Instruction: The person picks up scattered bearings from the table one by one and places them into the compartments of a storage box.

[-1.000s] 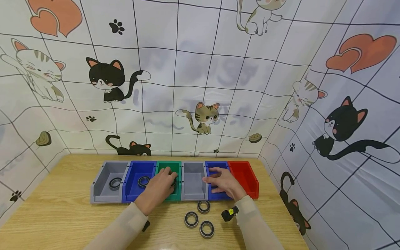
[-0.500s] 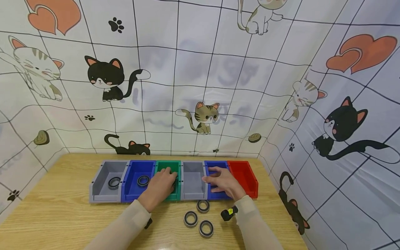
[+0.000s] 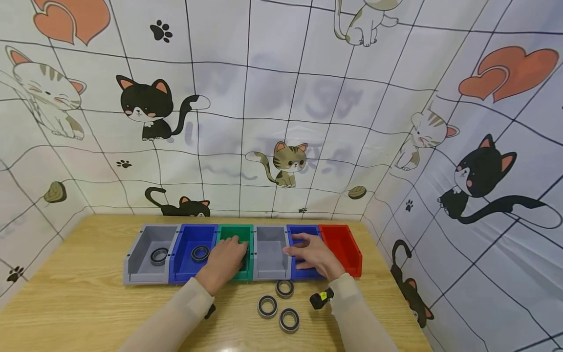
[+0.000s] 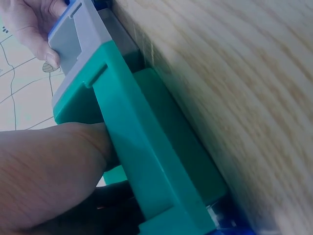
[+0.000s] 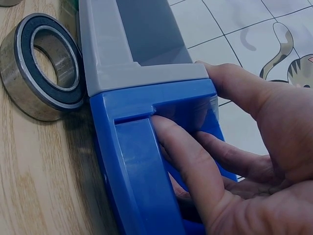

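Note:
In the head view my left hand [image 3: 226, 259] reaches down into the green bin [image 3: 235, 232], third from the left. Its fingertips are hidden there, and whether they hold anything does not show. The left wrist view has that wrist [image 4: 58, 166] passing over the green wall. My right hand [image 3: 314, 254] lies over the right-hand blue bin [image 3: 303, 228], its fingers spread and loosely bent inside. In the right wrist view its thumb [image 5: 239, 85] is at the rim beside the grey bin [image 5: 105, 44], and no bearing shows between the fingers.
Three ball bearings [image 3: 267, 306] lie on the wooden table [image 3: 88, 313] before the bins. One bearing [image 3: 159, 256] sits in the far-left grey bin, another [image 3: 200, 253] in the left blue bin. A red bin [image 3: 340, 244] ends the row. A cat-print cloth [image 3: 237, 98] hangs behind.
My left hand stays in the green bin; the dark ring glimpsed by its fingers a second ago is now out of sight. My right hand keeps its place. The head view shifts slightly.

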`<state>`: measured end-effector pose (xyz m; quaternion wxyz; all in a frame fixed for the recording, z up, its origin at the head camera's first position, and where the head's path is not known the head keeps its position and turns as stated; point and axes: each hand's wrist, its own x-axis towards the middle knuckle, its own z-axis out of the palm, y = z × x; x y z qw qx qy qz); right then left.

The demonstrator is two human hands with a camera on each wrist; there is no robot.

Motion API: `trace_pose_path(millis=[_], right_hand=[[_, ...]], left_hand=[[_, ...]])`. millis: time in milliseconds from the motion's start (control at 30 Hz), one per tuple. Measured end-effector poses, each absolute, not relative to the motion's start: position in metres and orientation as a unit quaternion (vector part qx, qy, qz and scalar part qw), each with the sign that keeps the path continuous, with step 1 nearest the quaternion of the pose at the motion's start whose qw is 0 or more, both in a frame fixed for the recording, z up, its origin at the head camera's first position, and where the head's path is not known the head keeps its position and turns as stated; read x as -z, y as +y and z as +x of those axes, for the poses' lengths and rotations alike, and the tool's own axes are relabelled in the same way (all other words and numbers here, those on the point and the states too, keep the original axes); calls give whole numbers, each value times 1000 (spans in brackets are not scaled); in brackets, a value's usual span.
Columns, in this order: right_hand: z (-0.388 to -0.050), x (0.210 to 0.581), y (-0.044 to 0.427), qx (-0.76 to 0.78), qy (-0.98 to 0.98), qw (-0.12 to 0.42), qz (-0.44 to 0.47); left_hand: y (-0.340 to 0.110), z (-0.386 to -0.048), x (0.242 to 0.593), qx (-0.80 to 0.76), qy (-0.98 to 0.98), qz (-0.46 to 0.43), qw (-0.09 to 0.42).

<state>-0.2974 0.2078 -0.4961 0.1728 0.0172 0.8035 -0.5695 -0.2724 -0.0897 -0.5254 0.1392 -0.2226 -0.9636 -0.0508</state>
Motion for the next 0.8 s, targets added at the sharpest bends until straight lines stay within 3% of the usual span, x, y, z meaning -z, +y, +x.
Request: trace_pose_path(millis=[433,800], right_hand=[[-298,497,207,564,809,166,21],[-298,495,208,564,807,173,19]], left_hand=[[-95,-286,547,72,-957,-231,159],[-95,-260,498,132,-963,-220,87]])
